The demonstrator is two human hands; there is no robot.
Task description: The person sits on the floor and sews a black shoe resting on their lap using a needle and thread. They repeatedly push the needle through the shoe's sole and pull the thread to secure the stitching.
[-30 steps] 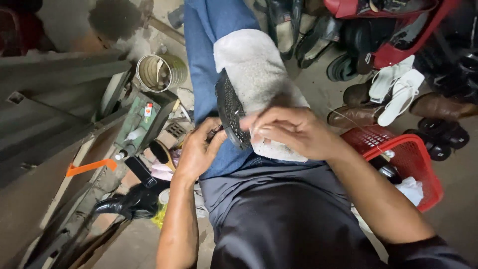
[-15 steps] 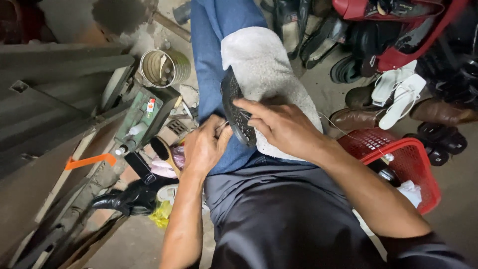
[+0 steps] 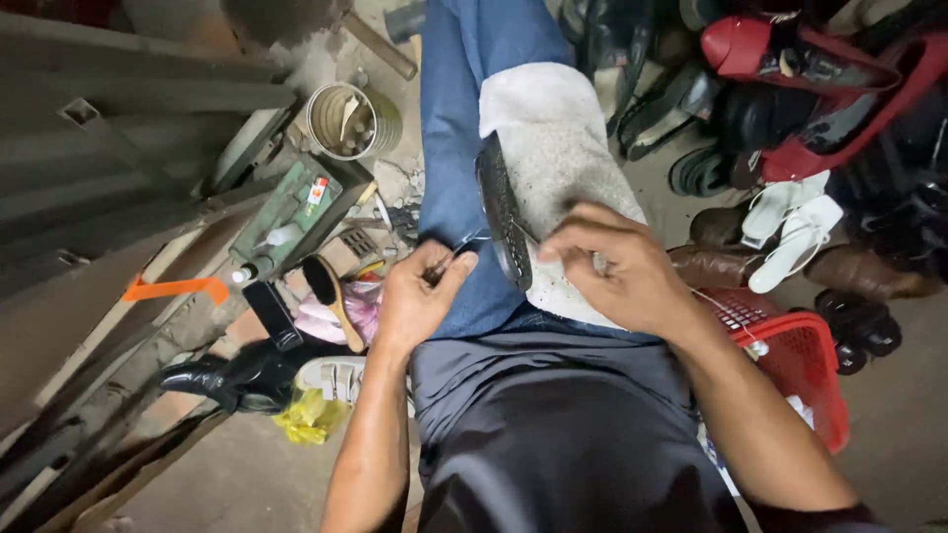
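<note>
A black shoe sole (image 3: 500,212) stands on edge on a grey-white cloth (image 3: 553,148) spread over my right thigh. My left hand (image 3: 420,296) pinches a thin thread (image 3: 472,240) just left of the sole, over my blue jeans (image 3: 459,118). My right hand (image 3: 617,266) rests on the cloth at the sole's near end, with fingers curled against it. What the right fingers pinch is hidden.
To the left lie a tin can (image 3: 348,120), a green box of small items (image 3: 296,212), a brush (image 3: 334,296), a black shoe (image 3: 232,375) and a yellow bag (image 3: 311,415). A red basket (image 3: 800,360) and a pile of shoes and white sandals (image 3: 790,222) sit to the right.
My right hand has slid off the top of the sole toward its near end. My left hand has drawn back to the left, pulling the thread out.
</note>
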